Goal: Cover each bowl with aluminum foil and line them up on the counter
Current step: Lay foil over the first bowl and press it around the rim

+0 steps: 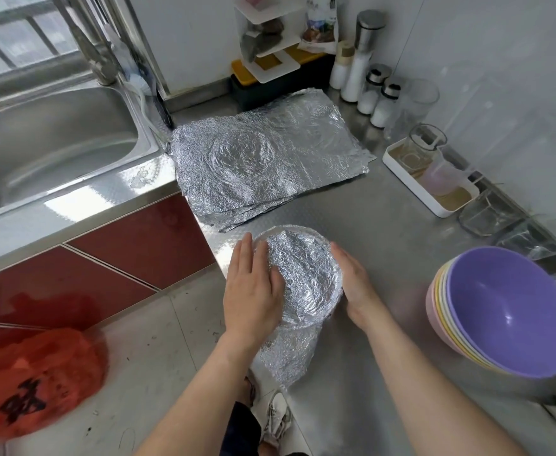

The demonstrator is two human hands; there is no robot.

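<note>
Foil-covered bowl point(306, 278) with left hand point(252, 291) flat on top; right hand point(352, 281) alongside.

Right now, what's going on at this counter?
A person is moulding foil over a bowl at the front edge of the counter. The left grip presses flat on the foil top and the right grip rests against the bowl's right side. Loose foil hangs off the near side. A pile of foil sheets lies behind, and a stack of uncovered bowls, purple on top, sits to the right. No finished row is in view.
</note>
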